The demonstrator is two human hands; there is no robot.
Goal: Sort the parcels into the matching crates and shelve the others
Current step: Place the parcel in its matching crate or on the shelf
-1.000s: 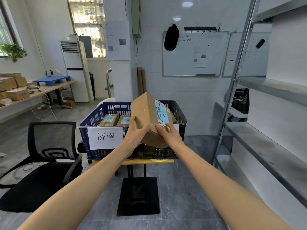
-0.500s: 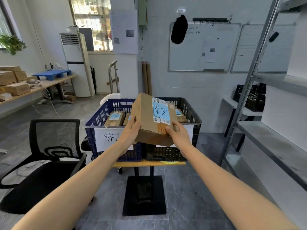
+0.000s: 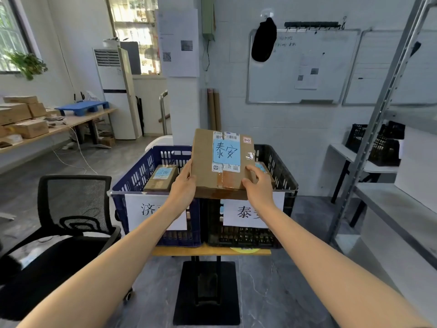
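The cardboard parcel point(image 3: 203, 162) is held in the air at the middle of the view, over the near rims of two crates where they meet. It is tipped so its top face looks at the camera. A blue label point(image 3: 226, 152) on that face reads 泰安 in handwriting, with barcode stickers above and below it.

Both hands grip the parcel. The left hand point(image 3: 183, 185) clasps its 9 o'clock edge, thumb up along the side. The right hand point(image 3: 257, 188) holds the 4 o'clock corner, thumb laid on the top face and fingers out of sight beneath.

At 7 o'clock from the parcel stands the blue crate point(image 3: 142, 166), with a smaller box point(image 3: 162, 177) bearing a blue label inside. Its white sign point(image 3: 142, 209) shows 济; the rest is hidden by the left forearm. At 5 o'clock, touching it, stands the black crate point(image 3: 279, 166), where another box point(image 3: 262, 168) peeks out behind the right hand. Its sign point(image 3: 243, 213) shows 泰 and part of a second character.

Both crates rest on a small wooden desk point(image 3: 212, 250) on a black pedestal base point(image 3: 208, 292). A black mesh chair point(image 3: 71, 209) stands at 8 o'clock. Grey metal shelving point(image 3: 378, 114) rises at 3 o'clock, a whiteboard point(image 3: 302, 67) hangs at 1 o'clock, and cardboard boxes point(image 3: 30, 129) lie on a long bench at 9 o'clock
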